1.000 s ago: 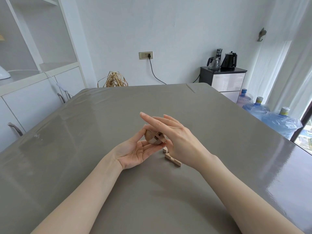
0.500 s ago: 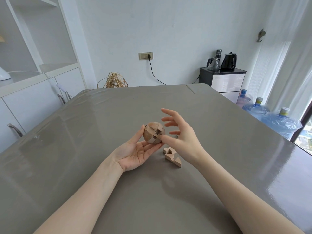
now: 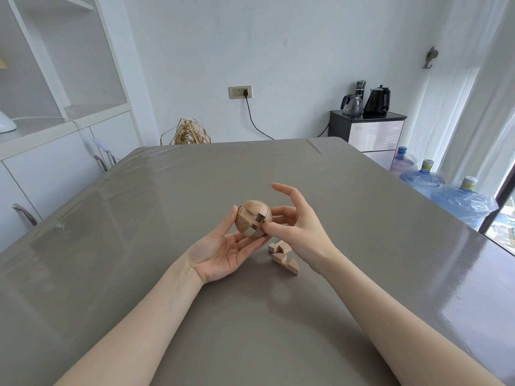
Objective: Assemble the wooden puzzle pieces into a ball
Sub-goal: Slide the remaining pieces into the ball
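Cradling the part-built wooden ball (image 3: 253,218), the left hand (image 3: 223,250) lies palm up with its fingers (image 3: 252,240) curled loosely beneath the ball and the thumb up against its left side — a light grip just above the table (image 3: 167,207). The right hand (image 3: 299,231) comes in from the right: its thumb tip touches the ball's right face at an open slot between the pieces, a middle finger reaches the ball from behind, and the index finger is raised and spread, so the fingers are open rather than clenched. Two loose notched wooden pieces (image 3: 282,257) lie on the table just beneath the right hand, touching each other. Beyond the far table edge stand a dark cabinet (image 3: 366,132) with kettles — and blue water bottles (image 3: 446,190) at right.
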The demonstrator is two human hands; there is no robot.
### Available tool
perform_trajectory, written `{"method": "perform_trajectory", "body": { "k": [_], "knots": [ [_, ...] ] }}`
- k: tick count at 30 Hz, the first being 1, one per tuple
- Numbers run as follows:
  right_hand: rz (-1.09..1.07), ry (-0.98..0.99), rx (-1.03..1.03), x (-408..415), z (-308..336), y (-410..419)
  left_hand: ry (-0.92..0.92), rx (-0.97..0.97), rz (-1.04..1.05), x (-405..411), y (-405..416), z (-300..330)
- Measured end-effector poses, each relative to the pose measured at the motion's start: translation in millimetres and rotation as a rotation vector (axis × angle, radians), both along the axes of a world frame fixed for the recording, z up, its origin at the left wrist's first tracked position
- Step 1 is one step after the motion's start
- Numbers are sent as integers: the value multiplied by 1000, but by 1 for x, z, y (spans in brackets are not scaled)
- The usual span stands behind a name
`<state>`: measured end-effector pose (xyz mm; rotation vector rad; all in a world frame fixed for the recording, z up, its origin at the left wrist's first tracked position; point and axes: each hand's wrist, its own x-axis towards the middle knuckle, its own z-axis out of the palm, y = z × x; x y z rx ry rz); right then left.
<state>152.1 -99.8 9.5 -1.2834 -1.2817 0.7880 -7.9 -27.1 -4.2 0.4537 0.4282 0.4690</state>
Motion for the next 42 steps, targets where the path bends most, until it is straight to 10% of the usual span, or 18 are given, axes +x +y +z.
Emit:
{"method": "perform_trajectory", "body": {
  "k": [42],
  "knots": [
    [123, 103, -21, 0, -1, 1, 56, 43, 80, 5, -6, 3]
  ]
}}
